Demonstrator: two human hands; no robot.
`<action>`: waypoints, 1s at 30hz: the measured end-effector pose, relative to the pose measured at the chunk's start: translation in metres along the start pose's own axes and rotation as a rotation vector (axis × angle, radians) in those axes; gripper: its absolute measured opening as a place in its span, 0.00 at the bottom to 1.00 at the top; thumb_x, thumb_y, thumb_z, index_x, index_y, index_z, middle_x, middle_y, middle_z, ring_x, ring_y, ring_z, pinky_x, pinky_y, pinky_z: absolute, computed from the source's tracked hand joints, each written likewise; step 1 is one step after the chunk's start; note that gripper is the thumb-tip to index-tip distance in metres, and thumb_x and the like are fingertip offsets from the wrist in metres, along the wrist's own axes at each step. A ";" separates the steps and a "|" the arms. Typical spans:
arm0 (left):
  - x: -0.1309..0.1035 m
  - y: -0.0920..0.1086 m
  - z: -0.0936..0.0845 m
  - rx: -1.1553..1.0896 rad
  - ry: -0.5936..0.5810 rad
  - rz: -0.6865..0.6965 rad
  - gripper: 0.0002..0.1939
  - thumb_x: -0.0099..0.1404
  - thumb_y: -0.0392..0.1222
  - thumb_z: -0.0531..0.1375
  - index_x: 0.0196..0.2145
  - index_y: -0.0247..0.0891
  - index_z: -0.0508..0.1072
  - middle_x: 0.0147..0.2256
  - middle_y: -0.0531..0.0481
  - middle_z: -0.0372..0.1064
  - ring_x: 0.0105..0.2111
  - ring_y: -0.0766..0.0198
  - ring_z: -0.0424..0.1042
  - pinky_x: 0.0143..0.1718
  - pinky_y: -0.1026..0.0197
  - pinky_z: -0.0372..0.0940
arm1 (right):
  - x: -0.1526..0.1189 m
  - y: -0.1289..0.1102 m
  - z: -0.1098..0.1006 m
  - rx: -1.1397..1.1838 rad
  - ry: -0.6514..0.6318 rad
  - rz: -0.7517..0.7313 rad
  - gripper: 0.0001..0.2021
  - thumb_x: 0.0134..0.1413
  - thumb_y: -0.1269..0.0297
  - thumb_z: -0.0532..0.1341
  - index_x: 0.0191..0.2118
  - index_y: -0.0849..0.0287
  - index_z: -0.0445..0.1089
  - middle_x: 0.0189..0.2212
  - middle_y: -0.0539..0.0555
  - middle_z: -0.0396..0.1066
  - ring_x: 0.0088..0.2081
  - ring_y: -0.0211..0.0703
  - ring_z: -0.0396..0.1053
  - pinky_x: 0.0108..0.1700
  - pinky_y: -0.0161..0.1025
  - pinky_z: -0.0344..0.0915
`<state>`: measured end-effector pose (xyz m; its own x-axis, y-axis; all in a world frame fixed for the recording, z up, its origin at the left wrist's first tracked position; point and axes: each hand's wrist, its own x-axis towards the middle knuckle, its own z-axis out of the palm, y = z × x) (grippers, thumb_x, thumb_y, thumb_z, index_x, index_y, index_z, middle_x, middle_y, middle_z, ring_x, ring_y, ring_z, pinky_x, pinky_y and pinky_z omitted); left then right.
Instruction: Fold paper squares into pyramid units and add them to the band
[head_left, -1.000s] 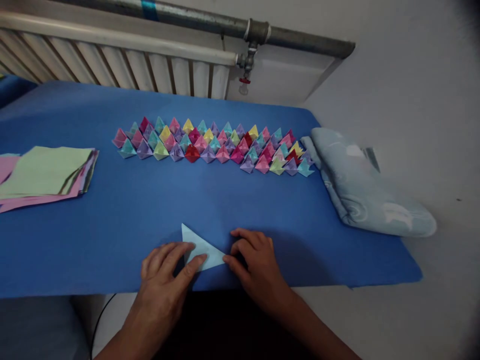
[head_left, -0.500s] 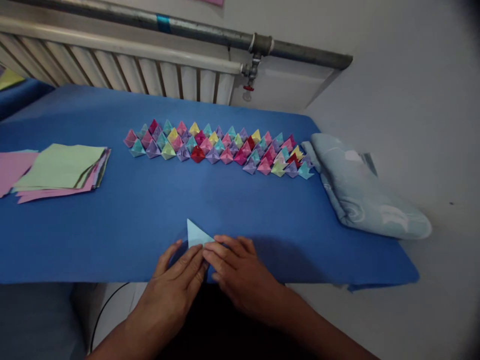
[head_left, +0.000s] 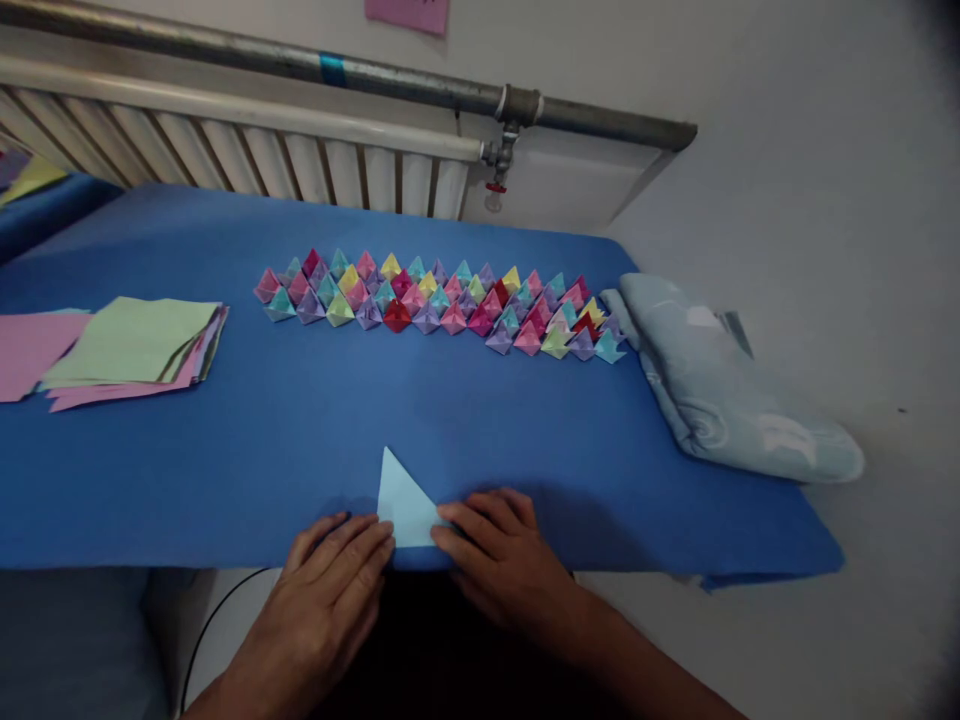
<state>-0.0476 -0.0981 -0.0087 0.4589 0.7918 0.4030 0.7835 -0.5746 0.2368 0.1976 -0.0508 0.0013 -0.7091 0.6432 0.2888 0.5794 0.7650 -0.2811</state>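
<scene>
1. Rows of small, pointed folded papers (head_left: 397,317) (many colours, like tiny tents) had been set out at twelve o'clock.
2. A pale blue sheet (head_left: 406,505) had been folded only to a flat triangle; loose square sheets (head_left: 135,340) were left flat at ten o'clock.
3. The triangle was laid between the hands: two o'clock from the left hand (head_left: 324,588), ten from the right hand (head_left: 510,557).
4. Its lower corners were touched by both hands' extended fingers; thumbs were hidden, so pinching could not be confirmed.

bare blue tabletop (head_left: 315,420) midway, paper boats (head_left: 427,318) beyond
</scene>
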 end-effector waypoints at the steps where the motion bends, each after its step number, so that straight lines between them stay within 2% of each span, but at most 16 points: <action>1: 0.000 0.001 -0.001 -0.003 0.005 -0.003 0.14 0.67 0.31 0.54 0.49 0.37 0.72 0.47 0.44 0.75 0.48 0.56 0.72 0.52 0.50 0.61 | 0.000 -0.001 0.001 0.014 0.040 -0.018 0.12 0.60 0.70 0.58 0.49 0.54 0.68 0.48 0.52 0.73 0.47 0.45 0.66 0.51 0.47 0.54; 4: 0.001 0.001 -0.004 -0.015 0.038 0.006 0.13 0.67 0.30 0.54 0.47 0.38 0.72 0.44 0.44 0.76 0.44 0.58 0.73 0.49 0.52 0.64 | -0.001 -0.003 0.002 0.046 0.118 -0.053 0.10 0.62 0.73 0.56 0.45 0.54 0.69 0.42 0.50 0.75 0.41 0.40 0.68 0.47 0.43 0.55; 6: 0.001 0.000 -0.003 -0.023 0.042 0.009 0.12 0.67 0.30 0.54 0.46 0.38 0.72 0.43 0.44 0.75 0.42 0.58 0.73 0.47 0.52 0.65 | 0.001 -0.003 0.002 0.064 0.107 -0.065 0.08 0.62 0.73 0.55 0.42 0.55 0.69 0.38 0.49 0.74 0.38 0.38 0.68 0.44 0.42 0.56; 9: 0.002 -0.001 0.000 -0.022 0.031 0.005 0.11 0.67 0.30 0.55 0.45 0.37 0.72 0.43 0.44 0.75 0.42 0.58 0.73 0.47 0.52 0.66 | 0.006 -0.003 0.002 0.052 0.065 -0.060 0.07 0.62 0.67 0.56 0.44 0.56 0.68 0.40 0.52 0.73 0.38 0.41 0.66 0.41 0.42 0.56; 11: 0.003 -0.001 0.002 -0.013 0.040 0.005 0.11 0.67 0.31 0.55 0.45 0.37 0.72 0.43 0.44 0.74 0.42 0.58 0.73 0.46 0.52 0.66 | 0.009 -0.004 0.003 0.024 0.046 -0.050 0.09 0.61 0.63 0.58 0.46 0.57 0.68 0.42 0.54 0.72 0.40 0.44 0.66 0.41 0.43 0.56; 14: 0.002 0.001 0.000 -0.034 0.073 0.006 0.10 0.67 0.30 0.56 0.44 0.37 0.72 0.41 0.45 0.75 0.41 0.59 0.73 0.46 0.53 0.66 | 0.010 -0.004 0.004 0.009 0.056 -0.102 0.07 0.62 0.68 0.55 0.44 0.57 0.68 0.37 0.52 0.72 0.36 0.42 0.65 0.40 0.42 0.56; 16: 0.000 0.003 -0.005 -0.091 0.130 -0.047 0.08 0.67 0.33 0.57 0.43 0.38 0.73 0.39 0.46 0.75 0.39 0.59 0.73 0.44 0.55 0.67 | 0.009 -0.004 0.004 0.015 0.088 -0.152 0.08 0.63 0.72 0.53 0.42 0.58 0.68 0.33 0.51 0.71 0.33 0.39 0.63 0.38 0.41 0.55; 17: -0.002 0.004 -0.008 -0.136 0.161 -0.124 0.07 0.67 0.37 0.57 0.42 0.39 0.73 0.38 0.46 0.75 0.38 0.60 0.74 0.41 0.57 0.68 | 0.008 -0.004 0.003 0.018 0.107 -0.160 0.09 0.64 0.73 0.52 0.42 0.59 0.68 0.33 0.51 0.71 0.32 0.39 0.63 0.37 0.41 0.55; 19: -0.005 0.006 -0.014 -0.290 0.137 -0.410 0.09 0.68 0.46 0.57 0.37 0.40 0.73 0.31 0.50 0.75 0.29 0.62 0.74 0.31 0.62 0.69 | 0.008 -0.005 0.000 0.021 0.147 -0.148 0.09 0.64 0.74 0.51 0.41 0.60 0.69 0.32 0.52 0.71 0.31 0.39 0.62 0.35 0.40 0.55; 21: -0.007 0.009 -0.018 -0.566 -0.041 -0.772 0.17 0.67 0.56 0.54 0.32 0.41 0.72 0.20 0.55 0.69 0.19 0.65 0.69 0.21 0.65 0.65 | 0.010 -0.006 -0.004 0.019 0.172 -0.135 0.10 0.63 0.74 0.51 0.41 0.60 0.69 0.31 0.52 0.71 0.30 0.39 0.61 0.34 0.40 0.55; 23: -0.006 0.011 -0.019 -0.895 -0.226 -1.041 0.22 0.66 0.60 0.52 0.29 0.40 0.71 0.17 0.56 0.66 0.16 0.66 0.66 0.16 0.66 0.62 | 0.012 -0.008 -0.006 0.020 0.177 -0.150 0.10 0.63 0.74 0.51 0.41 0.60 0.69 0.31 0.52 0.71 0.30 0.39 0.61 0.34 0.40 0.55; 24: -0.004 0.012 -0.019 -1.034 -0.250 -1.117 0.23 0.65 0.62 0.53 0.30 0.39 0.72 0.19 0.54 0.68 0.17 0.66 0.66 0.16 0.66 0.62 | 0.014 -0.009 -0.007 0.021 0.175 -0.169 0.10 0.64 0.74 0.51 0.41 0.60 0.69 0.31 0.52 0.71 0.30 0.39 0.61 0.35 0.40 0.55; 26: -0.001 0.013 -0.017 -1.220 -0.186 -1.205 0.22 0.60 0.61 0.58 0.31 0.37 0.72 0.27 0.50 0.73 0.20 0.66 0.69 0.16 0.66 0.62 | 0.016 -0.012 -0.008 0.017 0.172 -0.214 0.10 0.64 0.73 0.51 0.41 0.60 0.69 0.31 0.52 0.71 0.30 0.39 0.62 0.35 0.40 0.54; 28: 0.001 0.015 -0.016 -1.316 -0.114 -1.253 0.21 0.56 0.60 0.63 0.30 0.36 0.72 0.30 0.47 0.74 0.22 0.66 0.70 0.16 0.67 0.62 | 0.018 -0.014 -0.007 0.011 0.179 -0.254 0.10 0.65 0.73 0.50 0.41 0.61 0.69 0.32 0.52 0.71 0.30 0.38 0.61 0.35 0.39 0.54; 30: 0.002 0.017 -0.017 -1.370 -0.102 -1.287 0.21 0.52 0.58 0.67 0.29 0.35 0.72 0.29 0.47 0.74 0.23 0.66 0.70 0.17 0.67 0.62 | 0.018 -0.016 -0.005 -0.002 0.209 -0.272 0.10 0.65 0.73 0.50 0.42 0.62 0.68 0.32 0.52 0.71 0.29 0.38 0.60 0.34 0.39 0.53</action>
<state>-0.0406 -0.1095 0.0106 0.0013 0.7947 -0.6070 -0.1855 0.5967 0.7807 0.1773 -0.0517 0.0153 -0.7401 0.4084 0.5343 0.3818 0.9092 -0.1660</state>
